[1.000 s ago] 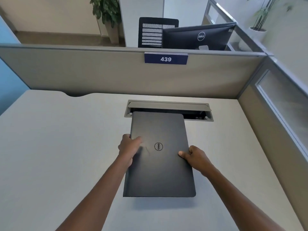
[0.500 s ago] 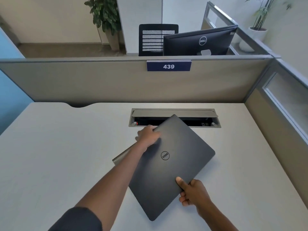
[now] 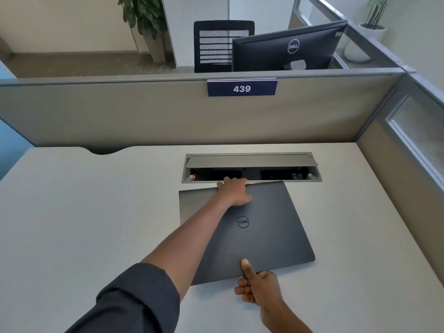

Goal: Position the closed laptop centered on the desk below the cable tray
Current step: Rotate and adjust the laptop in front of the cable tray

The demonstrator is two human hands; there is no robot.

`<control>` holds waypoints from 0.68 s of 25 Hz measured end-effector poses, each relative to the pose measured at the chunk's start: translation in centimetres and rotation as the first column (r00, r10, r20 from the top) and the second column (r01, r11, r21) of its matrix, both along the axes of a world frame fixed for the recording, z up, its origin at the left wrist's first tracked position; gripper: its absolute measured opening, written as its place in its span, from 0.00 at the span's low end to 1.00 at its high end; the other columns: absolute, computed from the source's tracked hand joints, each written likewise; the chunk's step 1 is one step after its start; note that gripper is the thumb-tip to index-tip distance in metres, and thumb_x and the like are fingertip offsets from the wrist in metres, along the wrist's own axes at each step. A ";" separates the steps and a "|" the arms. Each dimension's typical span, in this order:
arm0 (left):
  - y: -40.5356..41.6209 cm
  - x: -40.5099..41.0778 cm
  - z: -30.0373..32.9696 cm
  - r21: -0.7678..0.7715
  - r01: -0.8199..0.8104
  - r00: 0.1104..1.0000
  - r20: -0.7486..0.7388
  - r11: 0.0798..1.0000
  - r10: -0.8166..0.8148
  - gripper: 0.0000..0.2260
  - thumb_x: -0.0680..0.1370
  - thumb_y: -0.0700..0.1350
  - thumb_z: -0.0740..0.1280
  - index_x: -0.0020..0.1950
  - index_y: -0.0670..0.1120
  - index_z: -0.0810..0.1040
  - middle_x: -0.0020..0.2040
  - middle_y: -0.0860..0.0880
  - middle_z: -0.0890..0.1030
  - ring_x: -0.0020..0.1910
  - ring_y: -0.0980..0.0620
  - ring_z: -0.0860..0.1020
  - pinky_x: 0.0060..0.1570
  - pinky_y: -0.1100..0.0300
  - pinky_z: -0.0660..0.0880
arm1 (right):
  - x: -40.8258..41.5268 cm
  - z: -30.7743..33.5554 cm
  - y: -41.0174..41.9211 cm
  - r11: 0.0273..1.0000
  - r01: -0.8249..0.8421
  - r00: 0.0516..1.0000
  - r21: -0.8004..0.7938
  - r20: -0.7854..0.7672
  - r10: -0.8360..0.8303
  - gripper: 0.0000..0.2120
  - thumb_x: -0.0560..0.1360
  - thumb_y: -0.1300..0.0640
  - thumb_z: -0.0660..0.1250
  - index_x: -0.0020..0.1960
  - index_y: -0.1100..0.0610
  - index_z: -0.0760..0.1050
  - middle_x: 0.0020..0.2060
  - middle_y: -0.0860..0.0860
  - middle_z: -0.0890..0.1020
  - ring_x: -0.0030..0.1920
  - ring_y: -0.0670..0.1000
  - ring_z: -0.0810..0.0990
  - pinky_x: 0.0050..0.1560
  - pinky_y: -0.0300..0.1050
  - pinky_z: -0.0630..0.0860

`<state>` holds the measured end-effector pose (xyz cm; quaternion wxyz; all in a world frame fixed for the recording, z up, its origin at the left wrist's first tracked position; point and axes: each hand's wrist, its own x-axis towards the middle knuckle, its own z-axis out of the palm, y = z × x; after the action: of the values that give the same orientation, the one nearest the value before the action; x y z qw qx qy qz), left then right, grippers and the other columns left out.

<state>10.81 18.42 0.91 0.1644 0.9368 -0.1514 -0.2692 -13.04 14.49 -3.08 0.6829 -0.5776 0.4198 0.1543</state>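
Note:
A closed dark grey laptop [image 3: 264,227] with a round logo lies on the pale desk [image 3: 84,212], its long side nearly parallel to the open cable tray [image 3: 249,161] just behind it. Its left side looks slightly raised, with a grey edge showing. My left hand [image 3: 236,191] grips the laptop's far edge, fingers curled over it next to the tray. My right hand [image 3: 259,284] holds the near edge, thumb flat on the lid.
A beige partition [image 3: 168,111] with a blue "439" sign [image 3: 242,88] stands behind the desk, and another panel closes the right side. Beyond it are a monitor [image 3: 288,46] and a black chair [image 3: 216,44]. A notch [image 3: 103,150] is cut in the desk's far edge.
The laptop has been turned from pointing lengthwise at the tray, through a diagonal, to lying crosswise below it. My left hand moved to its far edge, my right to the near edge.

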 end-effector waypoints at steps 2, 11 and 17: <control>-0.2 0.3 -0.5 0.055 0.056 0.998 0.010 0.997 -0.057 0.27 0.74 0.49 0.65 0.74 0.51 0.68 0.66 0.43 0.74 0.68 0.38 0.66 0.67 0.40 0.61 | 0.4 -0.1 0.5 1.000 0.020 1.000 0.010 -0.008 -0.020 0.20 0.75 0.47 0.71 0.38 0.64 0.78 0.28 0.57 0.81 0.27 0.53 0.82 0.25 0.41 0.74; -0.8 1.5 -2.4 0.122 0.207 0.976 0.048 0.971 -0.214 0.26 0.75 0.44 0.62 0.74 0.48 0.66 0.68 0.40 0.71 0.67 0.37 0.67 0.66 0.43 0.64 | 1.7 -0.6 1.8 0.998 0.058 0.998 -0.006 -0.039 -0.058 0.18 0.78 0.51 0.70 0.39 0.66 0.77 0.27 0.57 0.80 0.26 0.53 0.82 0.23 0.40 0.73; -0.4 1.3 -4.1 0.109 0.261 0.956 0.109 0.959 -0.272 0.29 0.78 0.47 0.60 0.78 0.48 0.59 0.74 0.41 0.64 0.71 0.37 0.64 0.72 0.45 0.60 | 2.1 -0.7 1.4 0.998 0.057 0.995 0.002 -0.084 -0.056 0.18 0.78 0.52 0.70 0.46 0.70 0.79 0.30 0.59 0.83 0.26 0.53 0.82 0.24 0.40 0.76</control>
<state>12.14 18.05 -3.24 0.0727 0.9293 -0.2733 -0.2377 -10.91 15.91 -3.75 0.6700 -0.5569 0.4640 0.1601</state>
